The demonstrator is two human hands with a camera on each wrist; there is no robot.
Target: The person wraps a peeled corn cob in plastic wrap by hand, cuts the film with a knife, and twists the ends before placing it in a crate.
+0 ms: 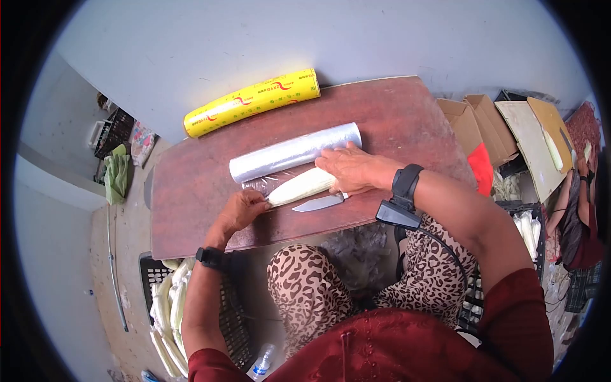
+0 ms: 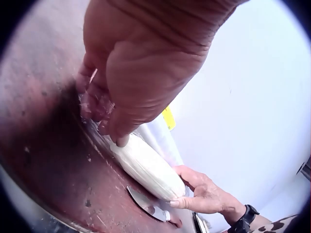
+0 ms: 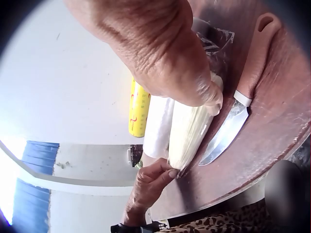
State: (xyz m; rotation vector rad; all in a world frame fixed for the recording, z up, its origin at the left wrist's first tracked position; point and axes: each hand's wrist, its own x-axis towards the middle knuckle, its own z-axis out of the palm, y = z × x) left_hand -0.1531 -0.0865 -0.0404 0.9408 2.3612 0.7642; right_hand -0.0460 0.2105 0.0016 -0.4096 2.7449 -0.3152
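Note:
A pale ear of corn in its husk (image 1: 300, 186) lies slantwise on the reddish-brown table (image 1: 407, 121), with a piece of clear film by its tip. My left hand (image 1: 244, 209) pinches the film at the narrow end, fingertips right at the tip. Over the thick end my right hand (image 1: 358, 168) grips the ear, its thumb (image 3: 214, 99) on the near side. Directly behind the ear lies a roll of clear plastic film (image 1: 294, 151). A knife (image 3: 227, 131) with an orange-brown handle lies in front of it, its blade pointing left.
A yellow printed roll (image 1: 251, 103) lies along the table's back edge by the wall. Below left, a black crate (image 1: 234, 321) stands beside several more pale ears (image 1: 170, 305). Cardboard boxes (image 1: 490, 124) stand at the right, near another person's arm (image 1: 583, 184). A plastic bottle (image 1: 262, 361) is on the floor.

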